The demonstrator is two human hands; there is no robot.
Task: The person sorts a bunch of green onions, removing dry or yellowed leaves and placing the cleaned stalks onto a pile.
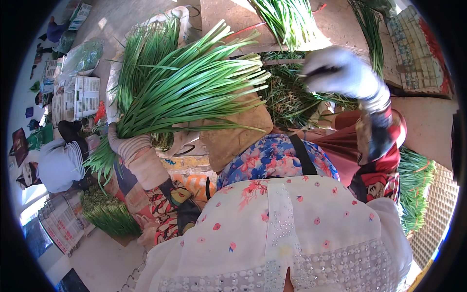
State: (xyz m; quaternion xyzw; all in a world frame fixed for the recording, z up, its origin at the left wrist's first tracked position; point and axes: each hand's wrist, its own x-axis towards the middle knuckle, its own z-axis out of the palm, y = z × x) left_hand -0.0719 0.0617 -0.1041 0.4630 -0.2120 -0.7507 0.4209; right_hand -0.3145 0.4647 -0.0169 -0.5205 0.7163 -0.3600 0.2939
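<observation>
A large bunch of long green leafy stalks (194, 85) with pale ends toward the right fills the upper middle. My left hand (124, 138), gloved, is closed round its leafy lower-left part. My right hand (335, 73), in a pale glove, is raised right of the bunch, over a heap of loose dark trimmings (284, 97); motion smears its fingers, so their state is unclear. A tan block-like surface (233, 146) lies under the bunch. Another bunch (146, 53) lies behind the held one.
A board (219, 14) at the top carries more stalks (287, 24). Stacked bunches stand at lower left (109, 211) and far right (416, 185). Another person (61, 165) in a pale top is bent over at the left, near white crates (85, 97).
</observation>
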